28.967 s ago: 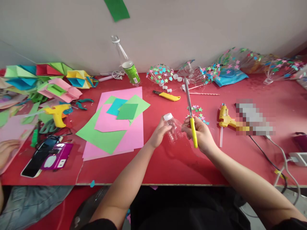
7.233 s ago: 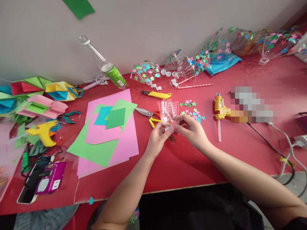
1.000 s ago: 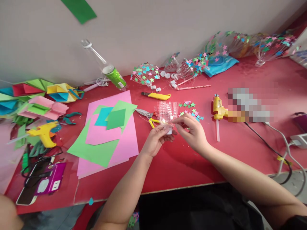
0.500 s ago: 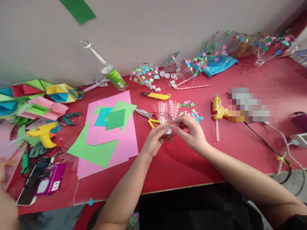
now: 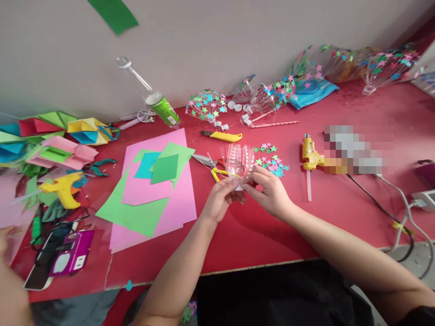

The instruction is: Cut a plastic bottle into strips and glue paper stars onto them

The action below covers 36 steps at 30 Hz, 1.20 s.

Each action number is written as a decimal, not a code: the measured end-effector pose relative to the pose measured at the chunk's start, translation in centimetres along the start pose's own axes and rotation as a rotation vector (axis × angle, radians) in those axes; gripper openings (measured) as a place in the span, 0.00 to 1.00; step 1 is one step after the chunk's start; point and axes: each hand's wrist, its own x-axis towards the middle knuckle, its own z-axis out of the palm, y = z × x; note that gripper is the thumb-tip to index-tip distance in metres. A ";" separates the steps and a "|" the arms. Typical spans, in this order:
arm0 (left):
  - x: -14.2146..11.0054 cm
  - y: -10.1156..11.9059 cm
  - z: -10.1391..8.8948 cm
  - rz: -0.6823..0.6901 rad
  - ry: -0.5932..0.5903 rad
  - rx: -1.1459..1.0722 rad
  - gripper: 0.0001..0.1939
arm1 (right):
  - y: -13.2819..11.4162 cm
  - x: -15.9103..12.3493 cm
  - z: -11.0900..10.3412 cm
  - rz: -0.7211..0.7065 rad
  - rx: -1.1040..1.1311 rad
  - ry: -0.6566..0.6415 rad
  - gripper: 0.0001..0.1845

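In front of me is a clear plastic bottle piece cut into ridged strips (image 5: pixel 238 156), its narrow end with a white part toward me. My left hand (image 5: pixel 222 195) is closed around that narrow end. My right hand (image 5: pixel 267 188) pinches at the same end from the right, thumb and fingertips together; the fingers partly hide what they grip. Behind the piece, scissors (image 5: pixel 205 160) and pliers with yellow handles (image 5: pixel 217 173) lie close by. Small paper stars (image 5: pixel 272 164) are scattered just beyond my right hand.
Coloured paper sheets (image 5: pixel 146 217) lie left. A yellow cutter (image 5: pixel 224 136) lies behind, and a glue gun (image 5: pixel 309 154) with cables to the right. A tall bottle (image 5: pixel 163 108) and star-covered bottle pieces (image 5: pixel 207 104) line the wall. Another person's arm (image 5: pixel 12 276) shows far left.
My right hand has shifted slightly left and down, bringing its fingertips in against the bottle piece's narrow end. My left hand stays there. The view has shifted slightly.
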 end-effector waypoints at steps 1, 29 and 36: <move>0.0 0.1 0.0 -0.002 -0.010 0.002 0.16 | 0.0 0.0 0.0 0.013 -0.002 0.008 0.09; 0.0 0.0 0.3 0.027 0.044 -0.084 0.12 | -0.3 0.2 -0.3 0.112 0.014 0.095 0.09; 0.0 0.2 0.4 0.024 0.050 -0.013 0.13 | -0.1 0.2 -0.1 0.179 -0.024 0.082 0.07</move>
